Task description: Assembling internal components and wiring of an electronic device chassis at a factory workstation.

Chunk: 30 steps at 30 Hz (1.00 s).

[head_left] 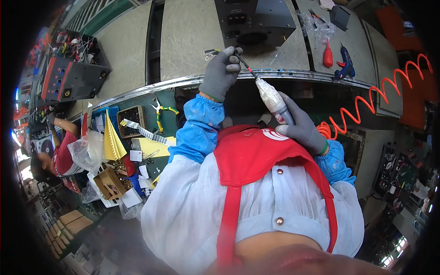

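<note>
In my gloved right hand [300,128] is a power screwdriver [273,98], its body wrapped in white tape. Its long dark bit [247,68], with a red band, points up and left toward my other hand. My gloved left hand [222,71] is closed, fingertips pinched at the bit's tip. A short bunch of wires [211,54], yellow, black and white, pokes out on the far side of that hand. What exactly sits at the tip is hidden by the fingers. Beyond both hands stands a black metal machine case [256,23] on the workbench [188,41].
A metal rail [178,82] edges the bench. At right lie a red-handled tool [327,55], a blue glue gun [347,64] and a coiled orange hose [360,107]. Pliers [159,110] and parts boxes [110,183] are at left, near a co-worker [66,156] and another machine [75,78].
</note>
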Motion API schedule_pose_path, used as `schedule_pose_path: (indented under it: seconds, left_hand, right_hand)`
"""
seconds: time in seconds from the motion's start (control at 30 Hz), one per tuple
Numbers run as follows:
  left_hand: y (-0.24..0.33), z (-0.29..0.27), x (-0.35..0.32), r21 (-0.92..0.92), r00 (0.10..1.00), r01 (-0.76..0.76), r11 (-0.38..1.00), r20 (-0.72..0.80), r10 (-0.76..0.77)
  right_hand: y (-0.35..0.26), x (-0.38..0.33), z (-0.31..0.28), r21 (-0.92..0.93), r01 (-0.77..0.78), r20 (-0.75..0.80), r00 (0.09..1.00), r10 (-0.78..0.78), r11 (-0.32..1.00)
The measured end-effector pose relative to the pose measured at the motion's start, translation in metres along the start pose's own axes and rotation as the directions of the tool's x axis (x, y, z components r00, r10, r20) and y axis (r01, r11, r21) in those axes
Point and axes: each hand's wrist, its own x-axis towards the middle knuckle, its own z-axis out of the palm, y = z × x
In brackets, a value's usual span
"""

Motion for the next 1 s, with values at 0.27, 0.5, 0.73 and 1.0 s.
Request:
schedule_pose_path:
  seconds: [0.27, 0.5, 0.73, 1.0]
  left_hand:
    - [-0.001, -0.002, -0.003, -0.112, 0.997, 0.047, 0.993, 0.069, -0.040]
    - [-0.004, 0.002, -0.009, -0.018, 0.994, -0.031, 0.999, 0.108, 0.033]
    - [-0.010, 0.016, -0.014, 0.244, 0.986, -0.142, 0.959, 0.116, 0.117]
    - [0.013, 0.026, -0.022, 0.989, 0.992, -0.093, 0.119, 0.082, 0.095]
  right_hand:
    - [0.000, 0.003, 0.001, 0.251, 0.061, 0.045, 0.996, -0.074, 0.966]
    - [0.048, 0.009, -0.025, 0.844, -0.457, 0.496, 0.864, -0.088, 0.281]
    - [0.013, -0.003, -0.008, 0.624, -0.113, 0.174, 0.985, 0.004, 0.773]
    - [-0.004, -0.017, -0.017, 0.418, -0.040, 0.031, 0.999, 0.030, 0.908]
